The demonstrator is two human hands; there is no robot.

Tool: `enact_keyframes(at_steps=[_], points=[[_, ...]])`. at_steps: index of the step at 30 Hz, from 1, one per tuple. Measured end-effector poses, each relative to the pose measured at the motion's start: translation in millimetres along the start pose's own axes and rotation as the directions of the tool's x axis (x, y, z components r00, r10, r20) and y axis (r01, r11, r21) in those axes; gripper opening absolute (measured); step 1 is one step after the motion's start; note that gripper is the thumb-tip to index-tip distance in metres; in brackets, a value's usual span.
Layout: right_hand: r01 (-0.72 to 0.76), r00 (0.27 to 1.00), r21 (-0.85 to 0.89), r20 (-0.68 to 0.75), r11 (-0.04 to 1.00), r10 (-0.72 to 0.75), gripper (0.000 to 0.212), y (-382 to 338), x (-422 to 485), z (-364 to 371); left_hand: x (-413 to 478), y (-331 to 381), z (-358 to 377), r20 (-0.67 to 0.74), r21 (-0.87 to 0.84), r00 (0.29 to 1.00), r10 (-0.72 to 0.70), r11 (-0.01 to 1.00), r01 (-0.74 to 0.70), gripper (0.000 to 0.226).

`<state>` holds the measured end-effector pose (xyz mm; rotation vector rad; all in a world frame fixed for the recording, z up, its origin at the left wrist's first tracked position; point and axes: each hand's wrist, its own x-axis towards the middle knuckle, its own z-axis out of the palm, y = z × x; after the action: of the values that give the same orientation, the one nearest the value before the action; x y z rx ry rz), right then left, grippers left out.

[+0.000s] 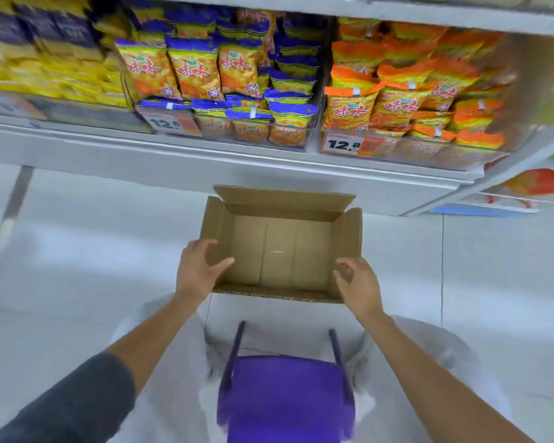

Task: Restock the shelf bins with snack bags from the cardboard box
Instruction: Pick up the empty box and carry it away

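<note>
Left hand (pixel 199 270) and right hand (pixel 360 282) reach forward, apart — fingers (pixel 346 265) loosely curled, thumbs inward.

An open cardboard box (pixel 280 251) sits on the pale tiled floor (pixel 77 251).
</note>
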<state>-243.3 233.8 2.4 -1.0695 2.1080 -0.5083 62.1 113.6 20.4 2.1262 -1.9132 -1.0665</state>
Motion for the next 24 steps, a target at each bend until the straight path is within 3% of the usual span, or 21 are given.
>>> enact_keyframes(at_steps=[3,6,9,12,14,16,18,20,24], points=[[-0.091,0.994,-0.003,-0.062,0.996,0.09,0.024,14,-25,2,-22,-11,0,-0.029,-0.015,0.994,-0.109,0.994,0.109,0.074],[-0.097,0.988,0.014,-0.121,0.995,0.098,0.045,26,-22,15,-21,-34,18,-0.032,0.007,0.991,-0.133,0.991,0.133,0.091],[-0.142,0.978,0.071,-0.147,0.987,0.151,0.07,38,-8,31,-11,-46,38,0.021,-0.184,0.973,-0.228,0.956,0.228,0.096],[-0.166,0.961,0.068,-0.211,0.984,0.177,0.071,50,3,40,-3,-50,48,-0.05,-0.311,0.924,-0.379,0.885,0.346,0.081],[-0.23,0.925,0.176,-0.266,0.957,0.271,0.068,54,11,38,2,-55,48,-0.089,-0.339,0.887,-0.453,0.851,0.401,0.065],[-0.314,0.904,0.246,-0.218,0.917,0.368,0.057,53,18,35,7,-61,47,-0.092,-0.283,0.897,-0.432,0.875,0.392,0.04],[-0.316,0.926,0.181,-0.154,0.931,0.344,0.034,54,21,34,12,-68,48,-0.069,-0.202,0.929,-0.363,0.917,0.343,0.006],[-0.291,0.939,0.174,-0.136,0.941,0.315,0.028,58,20,36,17,-77,51,-0.076,-0.211,0.938,-0.339,0.925,0.317,0.01],[-0.264,0.948,0.163,-0.138,0.951,0.287,0.035,63,20,39,21,-85,52,-0.069,-0.308,0.932,-0.356,0.896,0.32,0.009]])
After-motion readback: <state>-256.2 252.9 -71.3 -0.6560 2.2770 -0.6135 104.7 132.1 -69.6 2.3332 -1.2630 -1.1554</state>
